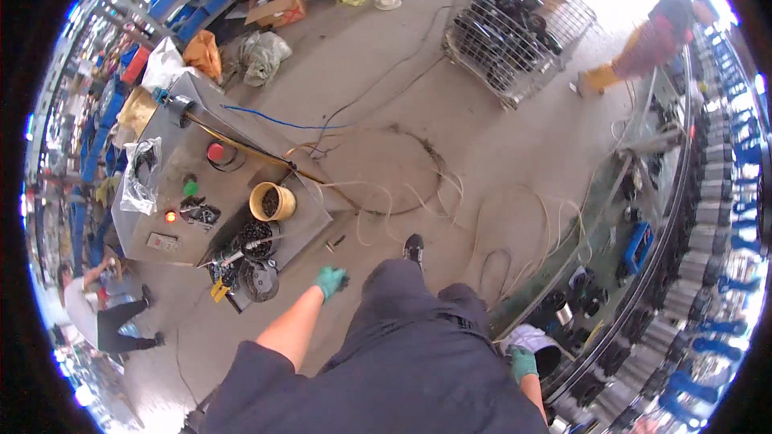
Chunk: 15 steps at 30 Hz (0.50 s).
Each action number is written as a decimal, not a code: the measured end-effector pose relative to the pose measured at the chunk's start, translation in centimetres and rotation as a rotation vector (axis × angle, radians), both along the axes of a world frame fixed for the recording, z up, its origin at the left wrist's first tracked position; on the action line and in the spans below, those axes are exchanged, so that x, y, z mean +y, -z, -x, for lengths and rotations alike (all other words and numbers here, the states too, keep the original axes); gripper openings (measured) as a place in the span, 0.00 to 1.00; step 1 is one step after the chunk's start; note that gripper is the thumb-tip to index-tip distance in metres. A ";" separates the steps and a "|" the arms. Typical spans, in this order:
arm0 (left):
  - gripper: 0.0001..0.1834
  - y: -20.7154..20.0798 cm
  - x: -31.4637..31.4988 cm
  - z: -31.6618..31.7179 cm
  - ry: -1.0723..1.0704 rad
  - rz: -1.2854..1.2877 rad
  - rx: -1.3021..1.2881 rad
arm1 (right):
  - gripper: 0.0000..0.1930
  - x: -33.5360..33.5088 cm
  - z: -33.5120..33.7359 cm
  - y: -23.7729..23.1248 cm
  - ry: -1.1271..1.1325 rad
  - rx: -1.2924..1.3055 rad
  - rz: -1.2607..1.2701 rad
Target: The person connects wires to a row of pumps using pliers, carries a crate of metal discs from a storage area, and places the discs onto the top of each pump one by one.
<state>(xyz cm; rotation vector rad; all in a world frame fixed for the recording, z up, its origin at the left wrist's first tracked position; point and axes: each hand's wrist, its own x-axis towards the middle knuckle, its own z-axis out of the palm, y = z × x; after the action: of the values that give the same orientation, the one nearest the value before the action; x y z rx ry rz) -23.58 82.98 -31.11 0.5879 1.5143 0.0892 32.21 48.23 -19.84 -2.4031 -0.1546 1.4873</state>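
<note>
The person's two gloved hands, spread wide on either side of the body, as viewed from above. The white pail is at the person's right, beside the edge of the green-floored strip holding dark parts. Its dark mouth faces toward the lower right of the view, and its long axis appears to slant from upper left to lower right, though foreshortening leaves the exact tilt uncertain. The right hand, in a green glove, lies against the pail's near side; the forearm rises from the lower edge and leans slightly left, with the fingers directed upward. Whether these fingers are clamped on the pail or merely rest against it cannot be told. The left hand, likewise gloved, is held out at the left, its bare forearm running obliquely up and to the right from a dark sleeve. A dark patch shows at its fingertips; whether this is a held object or soiled glove, and whether the fingers are apart or together, cannot be told. Nearest this hand in the view are a small tool on the floor and a metal bench bearing a yellow bucket
</note>
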 end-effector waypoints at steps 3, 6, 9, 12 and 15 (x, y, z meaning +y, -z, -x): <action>0.15 -2.2 6.9 -4.3 -0.181 -0.083 -0.089 | 0.15 7.3 -4.5 -2.4 0.128 0.041 -0.036; 0.15 -4.2 11.9 -7.0 -0.239 -0.145 -0.137 | 0.17 14.6 -7.3 -3.3 0.063 -0.022 0.035; 0.14 -1.2 13.2 -6.8 -0.321 -0.111 -0.111 | 0.17 25.3 -8.7 -4.3 -0.227 -0.041 0.093; 0.13 1.9 14.1 -7.3 -0.391 0.020 0.044 | 0.20 30.3 -14.5 3.1 -0.763 -0.128 0.019; 0.12 1.4 14.5 -8.7 -0.524 0.097 0.006 | 0.17 43.1 -17.4 7.6 -0.808 0.045 0.185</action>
<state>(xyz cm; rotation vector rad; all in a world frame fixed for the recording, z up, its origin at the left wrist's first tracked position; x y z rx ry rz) -14.84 97.46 -32.51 0.1029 1.6378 0.4141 49.65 91.32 -27.42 -2.5809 -1.1319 1.9271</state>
